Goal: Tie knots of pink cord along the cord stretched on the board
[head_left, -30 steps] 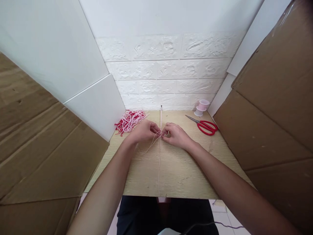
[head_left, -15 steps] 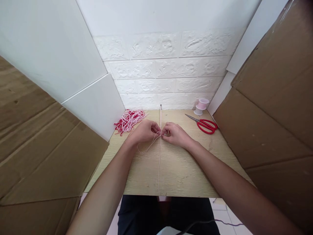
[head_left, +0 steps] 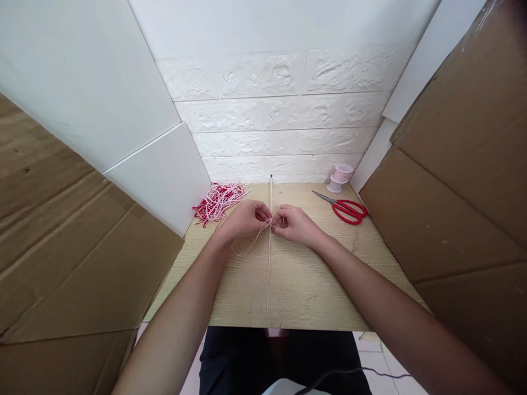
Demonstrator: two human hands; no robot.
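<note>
A pale cord (head_left: 269,280) runs from a small nail (head_left: 271,176) at the back of the table down to the front edge. Its upper stretch is a knotted braid (head_left: 270,193). At the braid's lower end my left hand (head_left: 250,218) pinches a thin pale thread, and a loop of thread (head_left: 248,251) hangs out below that hand. From the other side my right hand (head_left: 294,224) meets it, thumb and fingertips closed on the thread beside the cord. The knot between the fingertips is too small to make out.
At the back left lies a tangled heap of red and pink-white cords (head_left: 219,202). Red-handled scissors (head_left: 348,210) lie on the right, with stacked thread spools (head_left: 341,176) behind them. Cardboard panels (head_left: 461,164) flank the wooden table (head_left: 313,296); a white brick-pattern wall (head_left: 284,115) stands behind.
The thread at the fingertips has shifted slightly, its small loop now narrower and drawn closer to the cord. Both hands stay in almost the same place.
</note>
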